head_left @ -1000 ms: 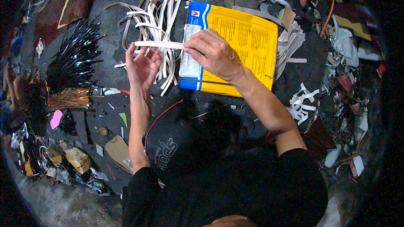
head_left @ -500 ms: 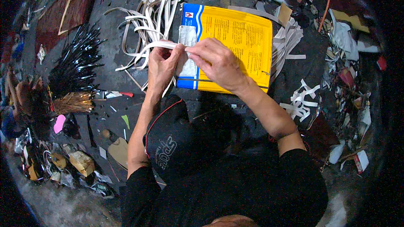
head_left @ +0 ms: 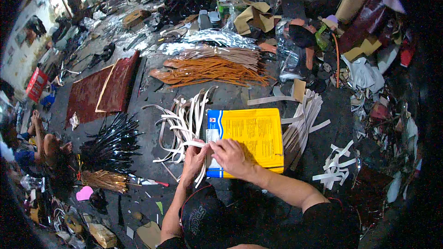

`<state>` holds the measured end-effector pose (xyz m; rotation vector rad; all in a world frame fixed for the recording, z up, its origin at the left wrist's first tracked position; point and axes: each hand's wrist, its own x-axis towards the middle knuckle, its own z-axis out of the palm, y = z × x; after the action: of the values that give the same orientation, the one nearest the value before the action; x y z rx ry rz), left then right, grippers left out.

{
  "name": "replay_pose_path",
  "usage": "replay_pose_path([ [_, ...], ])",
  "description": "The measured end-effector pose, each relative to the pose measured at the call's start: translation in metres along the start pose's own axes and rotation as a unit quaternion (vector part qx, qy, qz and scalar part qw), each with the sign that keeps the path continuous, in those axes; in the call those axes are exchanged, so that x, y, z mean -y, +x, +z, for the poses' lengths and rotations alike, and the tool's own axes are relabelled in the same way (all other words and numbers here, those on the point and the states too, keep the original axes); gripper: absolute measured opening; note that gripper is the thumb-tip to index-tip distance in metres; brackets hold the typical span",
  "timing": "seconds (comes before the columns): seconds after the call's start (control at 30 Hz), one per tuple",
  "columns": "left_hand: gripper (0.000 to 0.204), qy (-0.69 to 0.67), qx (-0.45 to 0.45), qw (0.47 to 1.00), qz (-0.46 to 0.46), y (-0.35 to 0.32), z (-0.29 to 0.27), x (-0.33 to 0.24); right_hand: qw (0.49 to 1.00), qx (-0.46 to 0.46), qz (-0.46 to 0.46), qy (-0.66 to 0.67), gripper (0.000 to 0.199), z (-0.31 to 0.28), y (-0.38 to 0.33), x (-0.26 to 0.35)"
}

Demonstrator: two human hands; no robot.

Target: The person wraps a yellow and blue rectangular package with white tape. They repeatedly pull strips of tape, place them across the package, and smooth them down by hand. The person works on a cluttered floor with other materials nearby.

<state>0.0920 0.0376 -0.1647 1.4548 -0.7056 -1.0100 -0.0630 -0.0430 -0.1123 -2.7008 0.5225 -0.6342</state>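
Note:
Between the thumb and fingers of my left hand (head_left: 194,159) is a pale white strip (head_left: 190,143), its tail running left toward a loose heap of similar strips (head_left: 182,117). My right hand (head_left: 229,157) is closed at the strip's other end, fingertips pinched beside my left thumb; the exact grip is partly hidden. Both hands work over the left edge of a flat-lying yellow and blue container (head_left: 253,140). A whitish patch (head_left: 212,135) covers part of its blue band, just under the fingers. More greyish strips (head_left: 301,127) fan out at the container's right side.
Short white strips (head_left: 336,168) lie to the right. Bundles of orange-brown strips (head_left: 217,71) and black strips (head_left: 110,140) lie beyond and left, near a dark red sheet (head_left: 104,87). Scraps pile up at the right. Another person (head_left: 39,143) sits at the far left.
The view has tilted up, so the hands and container appear lower and more of the room shows. Both hands stay at the strip; the right fingers look more curled over its end.

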Motion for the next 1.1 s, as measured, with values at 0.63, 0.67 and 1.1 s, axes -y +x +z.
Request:
replay_pose_path([
  [0.63, 0.034, 0.082, 0.006, 0.976, 0.201, 0.008, -0.044, -0.202, 0.981, -0.025, 0.179, 0.074, 0.032, -0.163, -0.028, -0.124],
  [0.67, 0.033, 0.101, -0.011, 0.981, 0.166, 0.008, -0.035, -0.208, 0.978, -0.039, 0.196, 0.064, 0.032, -0.185, -0.042, -0.138],
  [1.1, 0.051, 0.191, 0.122, 0.970, -0.082, -0.002, -0.087, 0.055, 0.839, -0.112, 0.529, -0.055, 0.022, -0.233, -0.400, -0.246],
])
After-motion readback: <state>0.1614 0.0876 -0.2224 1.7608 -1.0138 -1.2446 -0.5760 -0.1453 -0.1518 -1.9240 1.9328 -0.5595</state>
